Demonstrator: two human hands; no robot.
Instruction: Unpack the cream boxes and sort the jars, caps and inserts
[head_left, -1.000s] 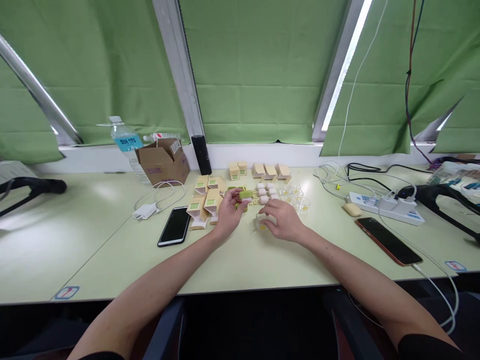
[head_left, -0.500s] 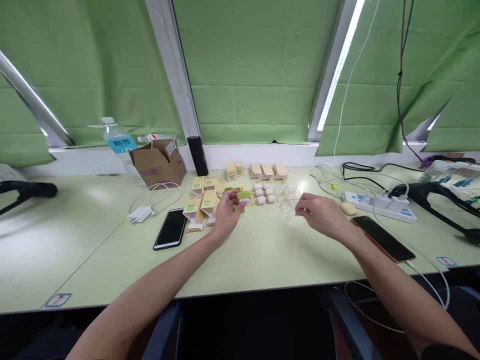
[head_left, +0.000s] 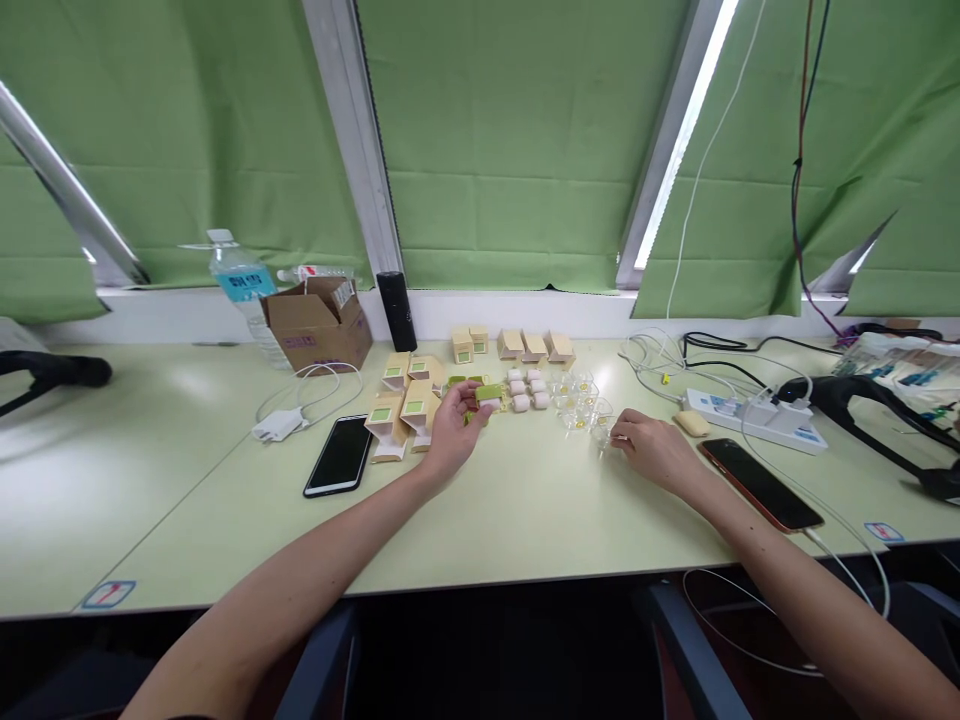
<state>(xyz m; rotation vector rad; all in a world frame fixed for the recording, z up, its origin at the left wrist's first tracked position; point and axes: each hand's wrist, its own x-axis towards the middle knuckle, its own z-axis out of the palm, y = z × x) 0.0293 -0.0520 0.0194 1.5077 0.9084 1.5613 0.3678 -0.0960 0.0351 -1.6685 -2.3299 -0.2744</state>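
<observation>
**Right hand (head_left: 651, 447) has swung out toward three o'clock!**

I see it pinching a clear cup (head_left: 602, 433), other cups (head_left: 576, 400) at its ten o'clock; left hand (head_left: 452, 425) pinches a green-topped piece (head_left: 490, 393), pink blocks (head_left: 538, 387) at the piece's three.

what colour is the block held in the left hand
The block in the left hand is green on top, pale below; head view.

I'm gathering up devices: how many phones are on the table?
2: one phone left of the cream boxes, the other phone right of the right hand.
</observation>
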